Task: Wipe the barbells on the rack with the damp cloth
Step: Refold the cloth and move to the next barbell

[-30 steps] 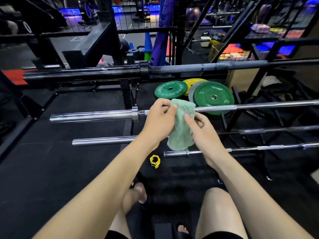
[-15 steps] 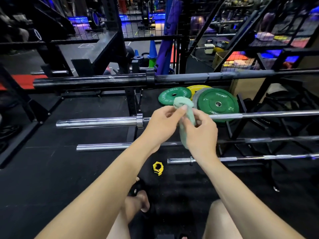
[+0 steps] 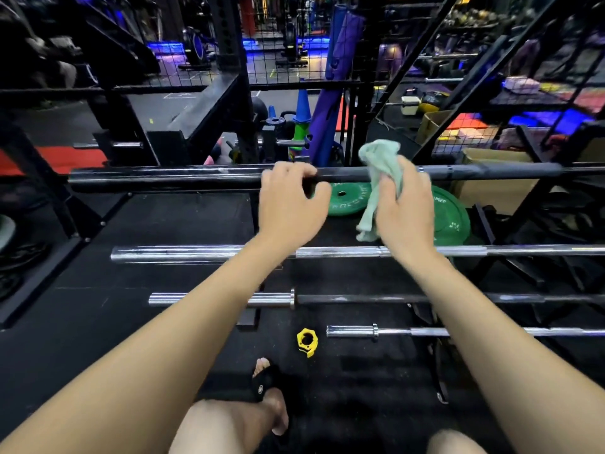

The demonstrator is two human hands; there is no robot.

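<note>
Several barbells lie across a low black rack. The black barbell is the highest and farthest. Nearer come a chrome barbell, a barbell with a dark shaft and a short chrome barbell. My left hand curls over the black barbell, fingers on top and thumb beneath. My right hand grips a bunched pale green cloth just to the right. The cloth's top lies against the black bar and its tail hangs down.
Two green weight plates lean behind the rack. A yellow collar lies on the black floor mat. My sandalled foot is below it. A cardboard box and slanted black frame posts stand at right.
Both hands rose from the chrome barbell to the black top barbell. My left hand let go of the cloth and took the bar; my right hand alone carries the cloth.
</note>
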